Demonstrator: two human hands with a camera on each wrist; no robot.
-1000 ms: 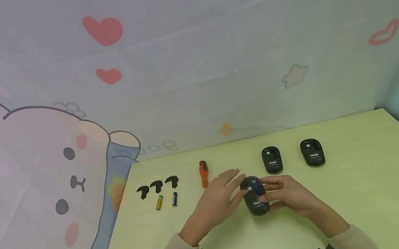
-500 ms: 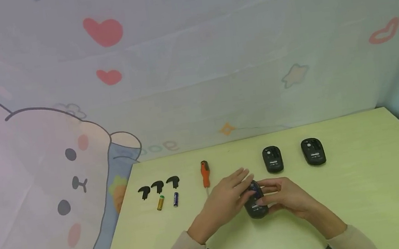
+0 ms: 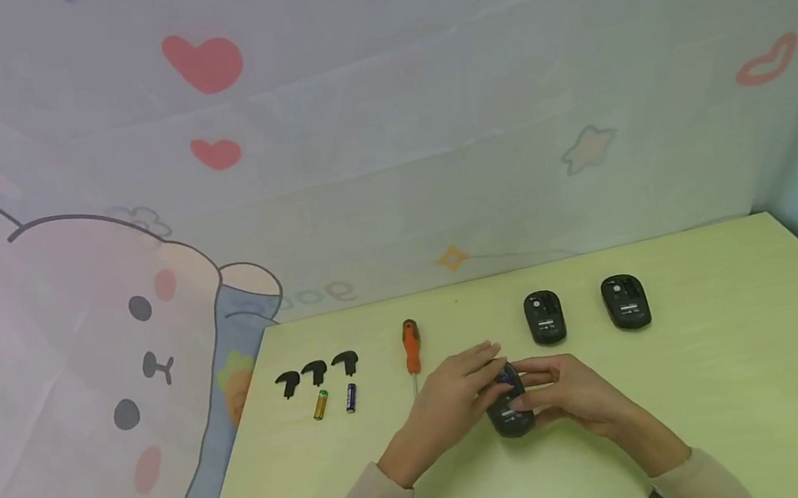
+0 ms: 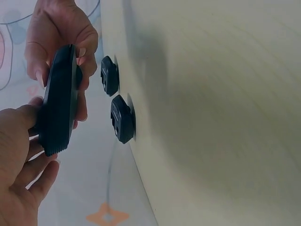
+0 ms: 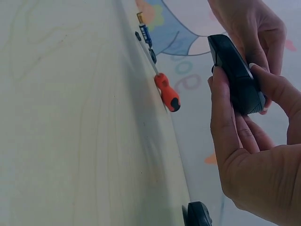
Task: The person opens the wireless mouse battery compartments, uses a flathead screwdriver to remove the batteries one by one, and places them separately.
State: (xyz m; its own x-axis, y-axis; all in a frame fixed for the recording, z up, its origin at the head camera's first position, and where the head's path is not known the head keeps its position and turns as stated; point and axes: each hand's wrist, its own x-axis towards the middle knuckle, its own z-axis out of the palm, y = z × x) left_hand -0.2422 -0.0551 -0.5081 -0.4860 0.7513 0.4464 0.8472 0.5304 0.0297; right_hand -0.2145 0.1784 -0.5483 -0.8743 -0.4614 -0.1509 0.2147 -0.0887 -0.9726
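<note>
A black computer mouse is held underside up, above the table, between both hands. My right hand grips its right side, the thumb lying across the underside near the label. From the left, my left hand holds the far end, its thumb over the battery compartment and its fingers around the edge. Some blue shows in that compartment, mostly hidden by the left hand. The left wrist view shows the mouse edge-on with fingers on both of its faces.
Two more black mice lie underside up at the back. An orange-handled screwdriver lies left of them. Farther left are three black hook-shaped pieces, with a gold-green battery and a blue battery in front.
My left hand has moved right and closed over the far end of the mouse, covering much of the compartment. The mouse has shifted slightly toward me; the right hand keeps its grip.
</note>
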